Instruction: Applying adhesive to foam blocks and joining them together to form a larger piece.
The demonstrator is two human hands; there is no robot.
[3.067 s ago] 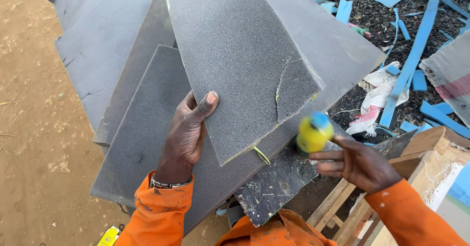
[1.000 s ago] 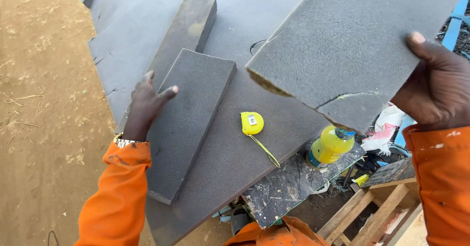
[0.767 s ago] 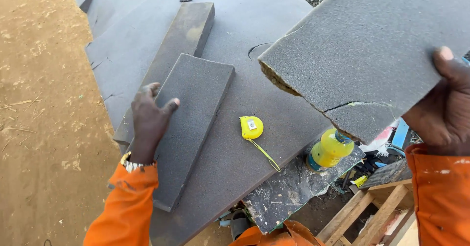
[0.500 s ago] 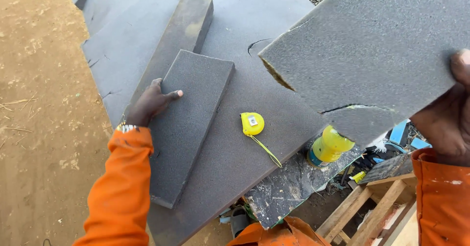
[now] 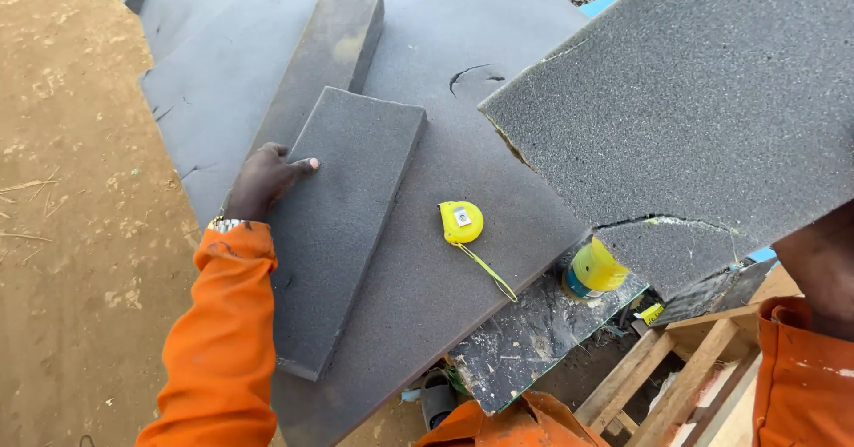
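The left hand [image 5: 267, 176] is lying flat, fingers together, on a small grey foam block [image 5: 342, 225] near the left edge of the big foam sheet [image 5: 463, 118]. The right hand [image 5: 823, 265] is clamped on a lifted foam slab [image 5: 685, 118], not yet set down. A yellow tape measure [image 5: 462, 222] is waiting nearby.

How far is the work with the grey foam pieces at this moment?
Done: a narrow foam strip lies flat on the big foam sheet. In hand: the left hand rests on that strip; the right hand holds up a cracked foam slab. Left: the tape measure lies unused.
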